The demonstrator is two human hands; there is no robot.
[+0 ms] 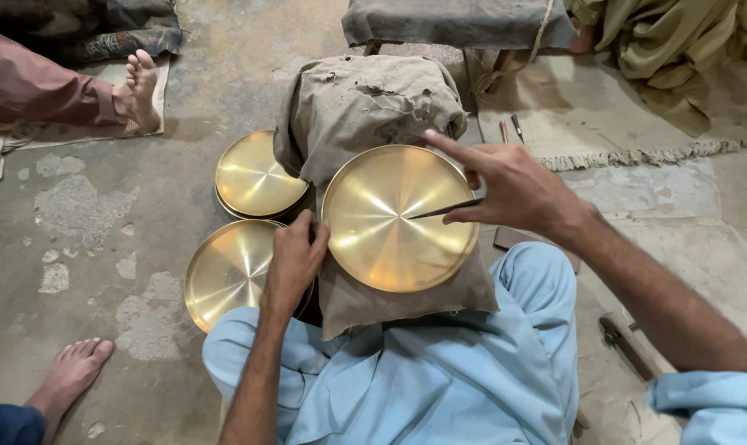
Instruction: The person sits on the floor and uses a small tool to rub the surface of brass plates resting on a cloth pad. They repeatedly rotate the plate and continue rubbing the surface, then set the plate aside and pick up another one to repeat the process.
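While the left hand [294, 257] grips the round brass plate [398, 216], the right hand [509, 188] pinches a thin tool [446, 211].

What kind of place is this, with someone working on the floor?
Probably a small metalcraft workshop on a bare floor. A brass plate lies on a cloth-covered block, the right hand holds a thin tool to it, and more plates lie beside it.

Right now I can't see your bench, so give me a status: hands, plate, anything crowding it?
Left hand grips brass plate at its left rim. Right hand holds thin dark tool, tip on plate. Plate rests on cloth-covered block. Two more plates lie left.
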